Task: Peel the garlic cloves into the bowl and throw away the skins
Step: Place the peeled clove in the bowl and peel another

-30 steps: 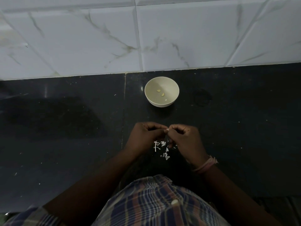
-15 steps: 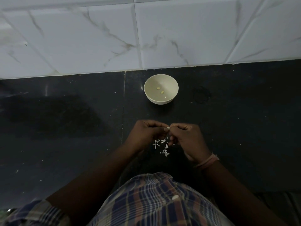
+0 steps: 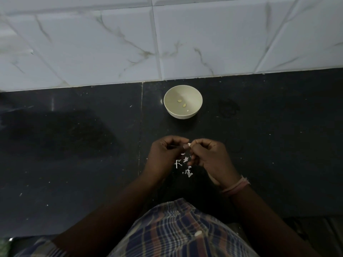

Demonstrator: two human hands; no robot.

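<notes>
A small garlic clove [image 3: 189,145] is pinched between the fingertips of my left hand [image 3: 165,154] and my right hand [image 3: 209,156], which meet over the dark counter. Only a pale tip of the clove shows. Below the hands lies a scatter of white garlic skins [image 3: 183,165] on the counter. A cream bowl [image 3: 182,101] stands farther back, in front of the wall, with two peeled cloves [image 3: 181,103] and a small white bit inside.
The black stone counter [image 3: 74,154] runs to a white marbled tile wall [image 3: 167,39] behind the bowl. A faint ring stain [image 3: 229,108] marks the counter right of the bowl. A checked garment [image 3: 176,232] fills the bottom of the view with a pale clove-like piece [image 3: 198,233] on it.
Both hands stay joined on the clove with small finger shifts. The view has tilted slightly, so hands and bowl sit a little higher in the frame.
</notes>
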